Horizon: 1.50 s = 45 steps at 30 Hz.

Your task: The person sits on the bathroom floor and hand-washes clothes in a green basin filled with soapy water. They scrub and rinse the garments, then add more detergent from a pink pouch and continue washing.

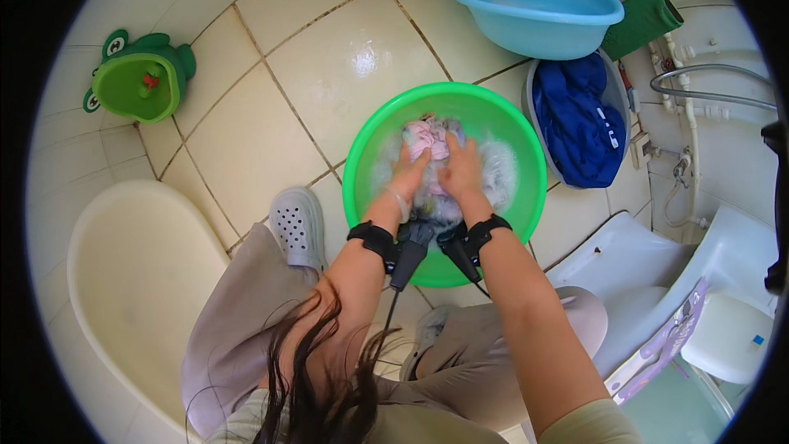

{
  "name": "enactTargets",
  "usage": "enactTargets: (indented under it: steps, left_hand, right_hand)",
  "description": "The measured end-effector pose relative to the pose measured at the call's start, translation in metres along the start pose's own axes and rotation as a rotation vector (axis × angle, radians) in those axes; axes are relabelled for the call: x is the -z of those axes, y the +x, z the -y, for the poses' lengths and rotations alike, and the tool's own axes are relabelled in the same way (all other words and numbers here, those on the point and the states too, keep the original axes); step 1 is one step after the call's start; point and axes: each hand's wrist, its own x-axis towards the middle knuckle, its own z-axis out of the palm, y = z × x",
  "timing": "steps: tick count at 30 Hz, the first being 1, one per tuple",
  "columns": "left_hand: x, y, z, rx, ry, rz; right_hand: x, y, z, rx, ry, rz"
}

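Note:
A bright green plastic basin [518, 209] stands on the tiled floor between my feet, with foamy water and wet clothes inside. Pink and greyish cloth [429, 139] bunches up out of the suds [498, 169]. My left hand [408, 174] grips the cloth from the left, thumb pointing inward. On the other side, my right hand [461, 166] presses its fingers into the same bundle. Black wrist straps with cabled devices [412, 253] hang over the basin's near part. The lower part of the cloth is hidden by foam and hands.
A grey basin [529, 95] holding dark blue clothing [573, 123] sits to the right, below a light blue basin [542, 18]. A cream tub [142, 271] is at left, and a green frog-shaped urinal [138, 77] is on the wall. White sanitary ware [622, 250] stands at right.

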Motion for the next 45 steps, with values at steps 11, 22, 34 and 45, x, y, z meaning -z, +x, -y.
enactTargets:
  steps: [11,22,34,45]
  left_hand:
    - [-0.007,-0.001,-0.018,-0.162,-0.654,0.404]
    - [0.02,-0.002,-0.005,0.016,0.511,-0.211]
    - [0.007,0.027,-0.007,0.057,-0.787,0.269]
    - [0.016,-0.007,-0.024,0.13,0.105,-0.116]
  right_hand:
    - [0.044,-0.012,0.023,0.493,0.314,-0.133]
    - [0.001,0.008,0.022,-0.099,-0.125,-0.299]
    - [0.025,-0.021,0.059,0.358,0.387,-0.235]
    - [0.009,-0.003,0.004,-0.015,-0.064,-0.357]
